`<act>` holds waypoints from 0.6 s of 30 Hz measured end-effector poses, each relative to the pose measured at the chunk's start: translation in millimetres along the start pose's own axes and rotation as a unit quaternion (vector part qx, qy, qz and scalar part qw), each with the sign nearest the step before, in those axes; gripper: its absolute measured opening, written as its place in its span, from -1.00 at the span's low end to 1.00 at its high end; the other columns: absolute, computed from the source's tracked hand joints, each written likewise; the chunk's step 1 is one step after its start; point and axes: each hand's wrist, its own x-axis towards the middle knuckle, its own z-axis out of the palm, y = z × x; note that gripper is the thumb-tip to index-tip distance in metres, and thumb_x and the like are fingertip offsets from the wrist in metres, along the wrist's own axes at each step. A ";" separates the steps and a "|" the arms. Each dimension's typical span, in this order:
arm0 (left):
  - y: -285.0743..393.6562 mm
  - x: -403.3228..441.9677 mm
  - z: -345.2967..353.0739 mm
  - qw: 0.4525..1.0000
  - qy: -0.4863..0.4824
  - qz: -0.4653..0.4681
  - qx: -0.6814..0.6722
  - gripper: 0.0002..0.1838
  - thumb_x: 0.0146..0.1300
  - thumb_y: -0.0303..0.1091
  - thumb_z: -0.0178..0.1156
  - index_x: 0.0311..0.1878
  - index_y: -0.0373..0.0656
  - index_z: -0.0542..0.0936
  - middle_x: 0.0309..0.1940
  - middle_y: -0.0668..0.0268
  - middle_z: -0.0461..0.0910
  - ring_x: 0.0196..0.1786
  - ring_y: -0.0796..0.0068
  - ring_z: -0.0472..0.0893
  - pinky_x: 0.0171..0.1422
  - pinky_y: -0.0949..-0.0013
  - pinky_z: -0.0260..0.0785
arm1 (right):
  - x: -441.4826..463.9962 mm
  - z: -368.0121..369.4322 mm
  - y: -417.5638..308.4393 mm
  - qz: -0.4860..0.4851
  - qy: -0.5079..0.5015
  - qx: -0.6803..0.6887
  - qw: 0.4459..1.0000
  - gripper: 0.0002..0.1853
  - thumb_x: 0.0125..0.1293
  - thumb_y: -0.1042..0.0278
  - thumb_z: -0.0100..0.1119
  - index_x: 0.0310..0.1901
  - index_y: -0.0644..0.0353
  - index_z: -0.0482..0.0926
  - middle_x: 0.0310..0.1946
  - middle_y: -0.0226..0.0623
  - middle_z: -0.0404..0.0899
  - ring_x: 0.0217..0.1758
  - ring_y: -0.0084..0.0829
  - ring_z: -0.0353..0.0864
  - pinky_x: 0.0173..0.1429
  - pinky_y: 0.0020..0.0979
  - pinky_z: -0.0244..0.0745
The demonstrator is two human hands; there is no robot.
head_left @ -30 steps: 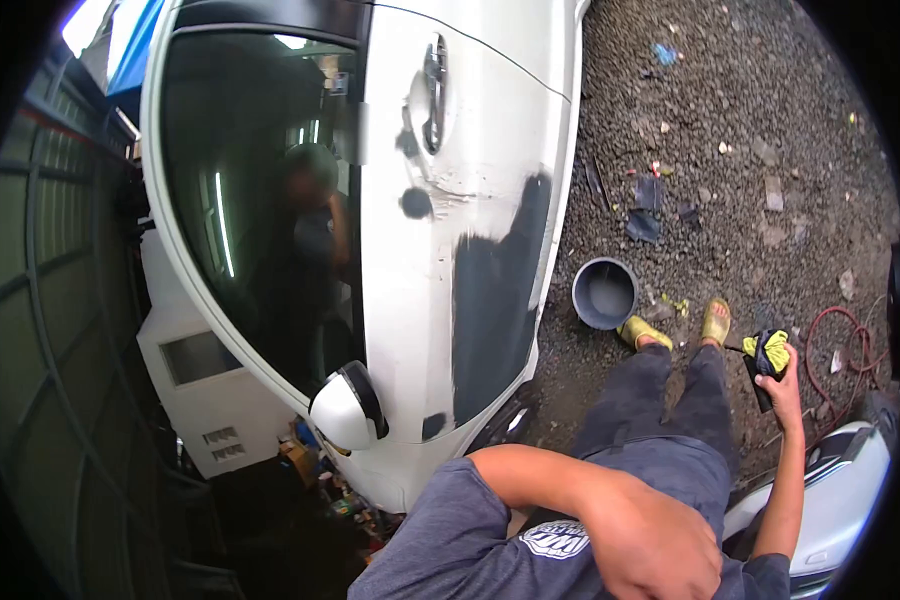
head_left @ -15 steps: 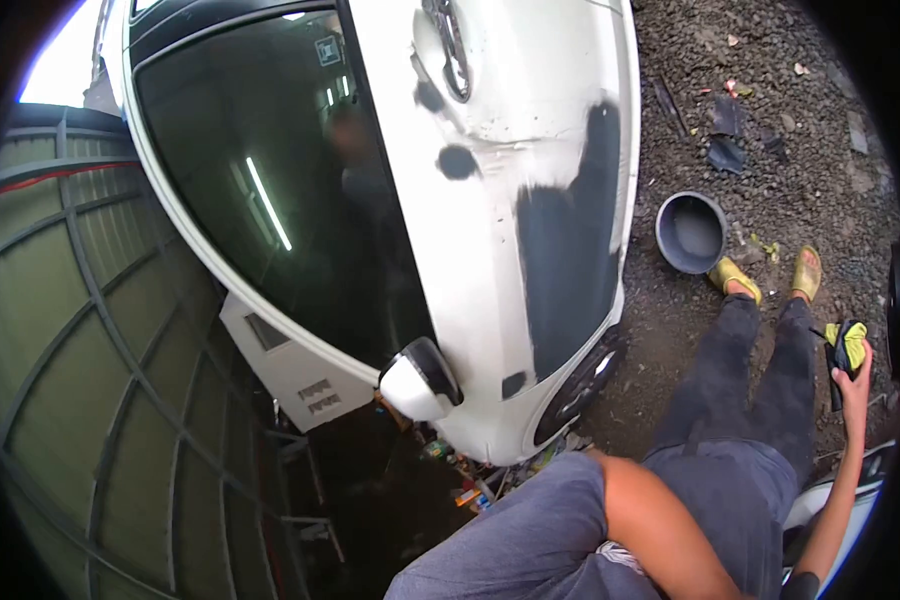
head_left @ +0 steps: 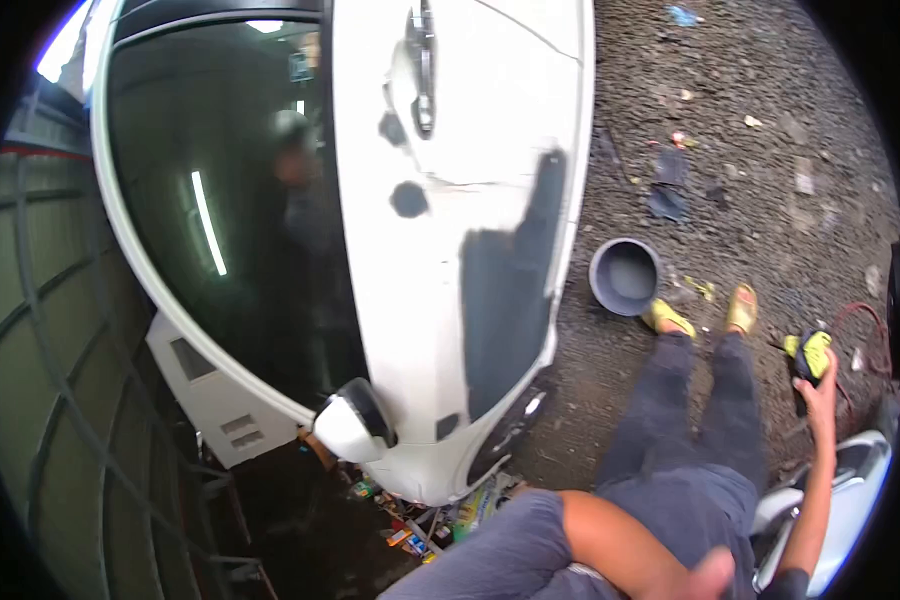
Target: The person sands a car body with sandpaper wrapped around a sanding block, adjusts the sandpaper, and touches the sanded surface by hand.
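My right hand (head_left: 820, 395) is closed around a black and yellow handheld tool (head_left: 813, 357), held out to the right above the ground; its exact kind is not clear. My left arm is bent across my body, and part of my left hand (head_left: 710, 577) shows blurred at the bottom edge, close to my clothes. To the left stands a white car (head_left: 410, 330) with a dark window and a side mirror (head_left: 355, 420). Dark grey patches (head_left: 505, 310) cover part of its door, apart from both hands.
A dark bucket (head_left: 625, 277) stands on the gravel (head_left: 730, 180) beside my feet in yellow clogs (head_left: 741, 308). A reddish hose or cable (head_left: 870, 312) curves near the tool. Another light-coloured vehicle (head_left: 850, 490) is at lower right. Litter (head_left: 410, 540) lies beyond the white car's front.
My view has shifted, so the car and bucket sit further left and lower. Part of my left hand now shows at the bottom. My right hand still holds the tool.
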 end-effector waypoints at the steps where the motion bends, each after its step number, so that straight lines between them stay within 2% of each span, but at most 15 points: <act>1: -0.9 -1.5 1.5 0.998 -0.002 0.002 -0.066 0.17 0.54 0.51 -0.28 0.70 -0.48 -0.18 0.60 -0.26 0.23 0.65 0.02 0.29 0.64 -0.10 0.22 | 11.7 14.7 8.5 -0.027 -0.016 -0.006 0.999 -0.06 0.14 0.44 0.35 0.60 0.14 0.17 0.44 -0.10 0.35 0.51 -0.21 0.35 0.64 -0.25 0.15; 3: -5.8 -3.1 10.8 0.995 -0.012 0.068 -0.069 0.19 0.53 0.53 -0.29 0.69 -0.47 -0.26 0.61 -0.27 0.21 0.65 0.01 0.30 0.64 -0.11 0.22 | 15.7 23.4 3.9 0.008 -0.024 0.117 0.993 -0.05 0.19 0.41 0.34 0.62 0.14 0.15 0.45 -0.09 0.35 0.50 -0.21 0.37 0.62 -0.26 0.18; 5: -29.4 6.8 14.3 0.984 -0.042 0.136 -0.107 0.22 0.52 0.55 -0.30 0.69 -0.46 -0.34 0.62 -0.28 0.19 0.65 -0.01 0.31 0.64 -0.11 0.23 | 15.1 24.2 -22.9 0.002 0.006 -0.038 0.999 -0.07 0.21 0.41 0.32 0.63 0.16 0.14 0.43 -0.10 0.37 0.50 -0.23 0.37 0.62 -0.29 0.18; 7: -21.1 7.0 8.1 0.981 -0.103 0.115 -0.117 0.24 0.51 0.56 -0.31 0.68 -0.47 -0.41 0.61 -0.32 0.19 0.63 -0.03 0.33 0.63 -0.12 0.26 | 11.8 29.2 -34.5 0.025 -0.043 0.057 0.997 -0.05 0.17 0.42 0.36 0.61 0.16 0.15 0.43 -0.10 0.36 0.52 -0.21 0.34 0.64 -0.29 0.15; 10: 10.2 6.7 -8.3 0.974 -0.209 0.071 -0.050 0.27 0.51 0.57 -0.32 0.65 -0.51 -0.47 0.55 -0.43 0.22 0.59 -0.09 0.40 0.60 -0.12 0.32 | 9.8 38.2 -33.8 -0.013 -0.003 0.043 0.999 -0.02 0.08 0.44 0.39 0.58 0.16 0.18 0.41 -0.10 0.37 0.51 -0.20 0.34 0.64 -0.28 0.14; 14: 18.5 -11.0 9.1 0.983 -0.171 0.046 -0.041 0.26 0.51 0.57 -0.32 0.65 -0.58 -0.35 0.47 -0.48 0.33 0.53 -0.13 0.47 0.55 -0.08 0.39 | -0.4 39.3 -72.3 0.009 -0.017 0.058 0.998 -0.04 0.05 0.46 0.39 0.54 0.13 0.20 0.36 -0.13 0.41 0.45 -0.23 0.40 0.58 -0.27 0.23; 16: 31.4 -25.8 8.1 0.989 -0.138 -0.027 0.041 0.13 0.43 0.58 -0.13 0.38 -0.56 0.18 0.28 -0.31 0.53 0.30 -0.07 0.62 0.32 0.04 0.51 | -3.5 33.7 -88.9 0.013 -0.025 0.074 0.997 -0.04 0.03 0.50 0.39 0.53 0.11 0.20 0.35 -0.14 0.42 0.43 -0.25 0.41 0.54 -0.27 0.30; 18: 76.0 -37.5 16.6 0.959 -0.080 -0.169 0.215 -0.13 0.44 0.37 0.13 0.33 -0.39 0.55 0.21 -0.02 0.66 0.25 0.02 0.66 0.35 0.07 0.45 | -9.5 23.8 -105.2 -0.004 -0.022 0.045 0.999 0.01 0.00 0.52 0.44 0.55 0.11 0.17 0.34 -0.13 0.43 0.41 -0.23 0.43 0.53 -0.26 0.31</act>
